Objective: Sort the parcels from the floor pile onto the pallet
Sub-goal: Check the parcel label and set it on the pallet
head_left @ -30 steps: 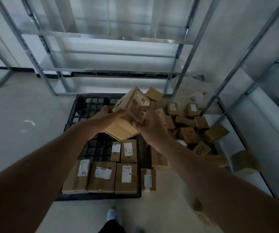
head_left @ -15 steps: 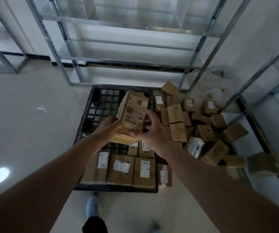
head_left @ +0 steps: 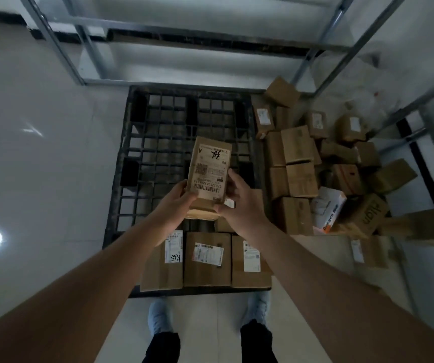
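Parcels come first in the head view: both hands hold a small brown cardboard parcel with a white barcode label [head_left: 209, 175] up over the black plastic grid pallet [head_left: 142, 142], label turned toward the camera, probably so it can be read before placing. The left hand [head_left: 175, 203] wraps its fingers round the lower left edge; the right hand [head_left: 238, 199] clamps fingers on the right side and bottom corner. Beyond the fingertips the pallet grid lies bare, the freest room for setting down. Below the wrists sits a row of labelled brown boxes [head_left: 206, 258] along the pallet's near edge. Right of the right hand's fingers, the jumbled floor pile of brown cartons [head_left: 315, 163] crowds the pallet's side.
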`<state>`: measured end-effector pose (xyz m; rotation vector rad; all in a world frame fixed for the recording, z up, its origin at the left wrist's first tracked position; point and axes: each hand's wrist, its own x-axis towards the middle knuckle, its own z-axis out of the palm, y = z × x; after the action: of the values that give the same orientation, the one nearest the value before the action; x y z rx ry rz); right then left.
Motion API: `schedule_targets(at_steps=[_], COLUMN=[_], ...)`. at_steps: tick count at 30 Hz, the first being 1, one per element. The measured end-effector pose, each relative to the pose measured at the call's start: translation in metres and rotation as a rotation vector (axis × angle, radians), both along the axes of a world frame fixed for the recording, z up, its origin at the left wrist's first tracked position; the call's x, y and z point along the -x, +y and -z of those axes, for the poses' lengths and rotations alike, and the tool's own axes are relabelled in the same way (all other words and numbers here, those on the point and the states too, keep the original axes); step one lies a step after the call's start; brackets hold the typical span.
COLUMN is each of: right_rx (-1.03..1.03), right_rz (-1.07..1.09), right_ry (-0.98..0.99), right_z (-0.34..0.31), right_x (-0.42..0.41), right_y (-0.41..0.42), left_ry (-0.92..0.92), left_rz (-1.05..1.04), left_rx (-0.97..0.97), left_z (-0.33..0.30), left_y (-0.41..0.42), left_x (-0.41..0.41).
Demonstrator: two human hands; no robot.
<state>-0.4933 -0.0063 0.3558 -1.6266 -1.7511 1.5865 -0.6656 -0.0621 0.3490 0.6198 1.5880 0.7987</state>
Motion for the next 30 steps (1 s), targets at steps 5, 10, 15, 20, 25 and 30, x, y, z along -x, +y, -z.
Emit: schedule_targets(at_steps=[5,10,15,20,25,30], right_rx=[0.055,0.086,0.167,0.205,0.243,0.234], right_rz=[-0.003,-0.027,-0.044,-0.048,-0.023,-0.018], right_ry=[-0.038,-0.087,-0.142,-0.139,-0.116,-0.083], right_z=[0.137,0.263,0.348,0.392,0.407,0.411], right_x=[0.014,0.013,-0.003,-0.015,-0.016,-0.021], right_y=[0.046,0.051,0.03,0.027,0.036,0.037], left_ry=[0.047,0.104,0.104,0.089,0.098,0.13], left_rz=[-0.158,-0.163,-0.163,-0.155,-0.145,-0.142], left_rx=[0.058,0.126,0.173,0.182,0.171,0.177], left_z=[0.129,0.257,0.35,0.398,0.422,0.433], left_y=[0.052,0.064,0.042,0.033,0.038,0.046], left_x=[-0.001,-0.008,-0.021,-0.033,-0.043,-0.051])
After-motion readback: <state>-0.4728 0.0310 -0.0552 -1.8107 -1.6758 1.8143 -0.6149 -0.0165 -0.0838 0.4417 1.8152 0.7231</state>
